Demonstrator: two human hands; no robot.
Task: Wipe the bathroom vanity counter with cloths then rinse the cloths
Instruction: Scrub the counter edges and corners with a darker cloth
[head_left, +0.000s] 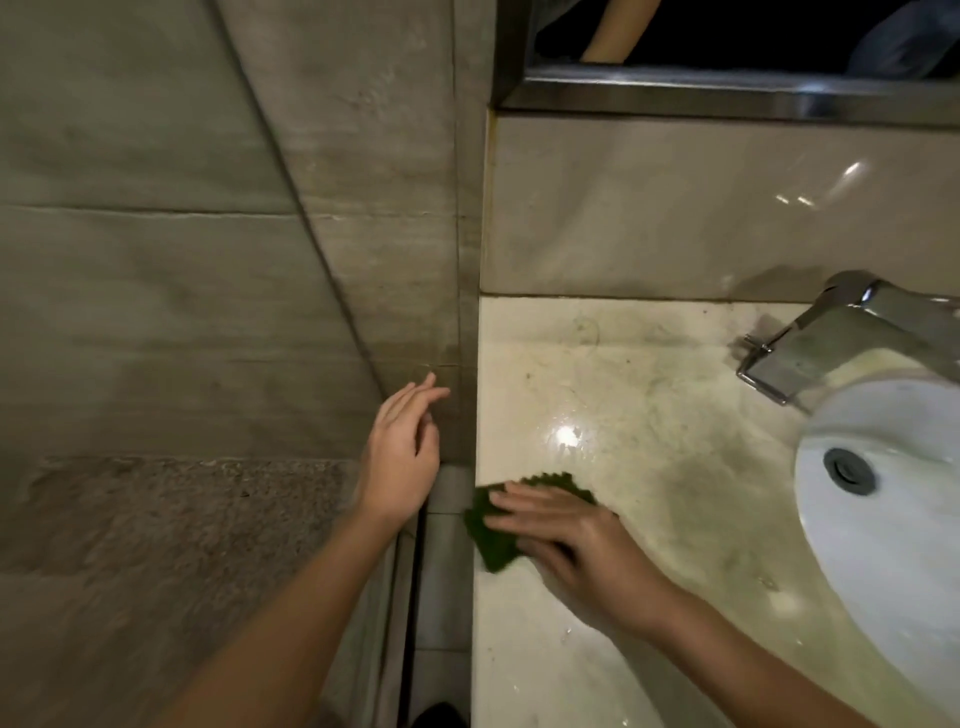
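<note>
A dark green cloth (491, 538) lies flat at the left edge of the pale stone vanity counter (649, 415). My right hand (566, 545) presses down on the cloth with straight, spread fingers that point left. My left hand (402, 457) hovers off the counter's left side, in front of the tiled wall, fingers straight and relaxed, holding nothing. The counter surface looks wet and stained, with a bright glare spot near its middle.
A white sink basin (883, 493) with a metal drain (849, 470) sits at the right. A chrome faucet (831, 338) stands behind it. A mirror with a metal frame (727, 93) hangs above the backsplash. The tiled wall (208, 260) borders the counter's left edge.
</note>
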